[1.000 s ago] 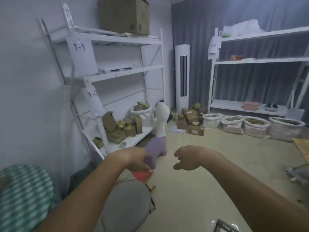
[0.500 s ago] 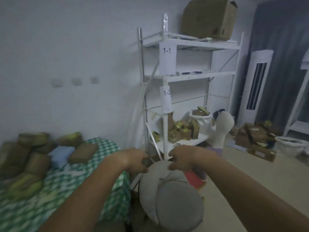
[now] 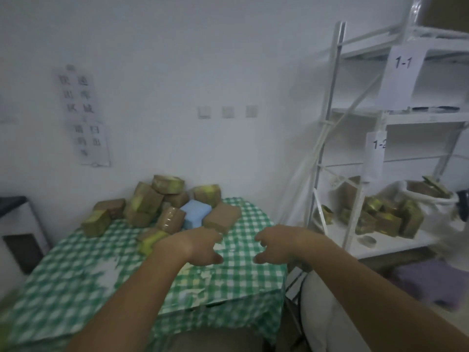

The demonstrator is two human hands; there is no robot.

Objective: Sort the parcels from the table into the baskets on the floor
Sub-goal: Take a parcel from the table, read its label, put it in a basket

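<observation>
both my arms reach out over the table [image 3: 76, 288], which wears a green and white checked cloth. my left hand [image 3: 200, 246] hangs above the cloth with its fingers loosely curled and nothing in them. my right hand [image 3: 275, 246] is level with it, a little apart, fingers bent the same loose way and also holding nothing. neither hand touches a parcel.

the parcels [image 3: 152, 204] sit in a heap at the far side of the table, against the white wall. most are brown cardboard boxes, several wrapped with yellowish tape. a light blue parcel [image 3: 195, 214] lies in the middle of the heap, and a plain brown parcel [image 3: 222, 217] lies just beside it on the right, nearest to my left hand. a small yellow-taped parcel [image 3: 152, 241] lies just behind my left wrist, partly hidden by it.

to the right of the table stands a white metal shelf rack [image 3: 337, 123] with paper labels reading 1-1 [image 3: 403, 63] and, as far as i can read it, 1-2. its lower shelf holds more brown boxes [image 3: 385, 217] and a white sack [image 3: 431, 199] with boxes in it. a sheet with blurred writing [image 3: 83, 115] hangs on the wall above the table. a white rounded thing sits on the floor at my lower right; i cannot tell what it is.
</observation>
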